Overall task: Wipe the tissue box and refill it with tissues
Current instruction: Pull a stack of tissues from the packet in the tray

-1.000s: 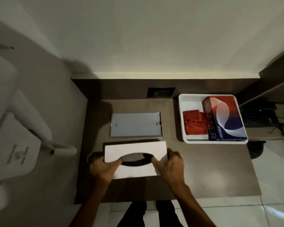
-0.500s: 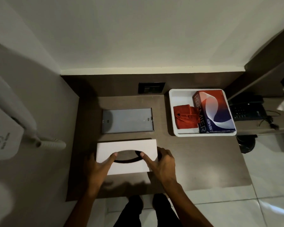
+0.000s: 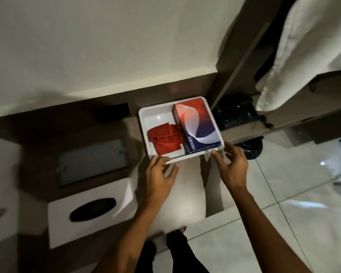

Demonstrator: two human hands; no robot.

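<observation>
In the head view, the white rectangular plastic tray [image 3: 156, 118] is being approached at its near rim by both hands. The left hand [image 3: 159, 175] is being held with fingers loosely spread, fingertips at the near left corner; whether the rim is actually being touched cannot be told through the blur. The right hand [image 3: 231, 166] is being held open too, fingers spread, its fingertips at the near right corner.

Inside the tray, the red folded cloth [image 3: 164, 139] is lying just beside the red, white and blue "Premier" tissue pack [image 3: 197, 125]. The white rectangular tissue box with a dark oval slot [image 3: 91, 211] is sitting at the desk's near left edge, with a grey flat panel [image 3: 93, 161] behind it.

The tray is probably best gripped evenly at both corners and kept level.

Open brown desk surface [image 3: 187, 186] is lying under the hands. A black telephone [image 3: 234, 113] is standing close on the right, so little room is being left there.
</observation>
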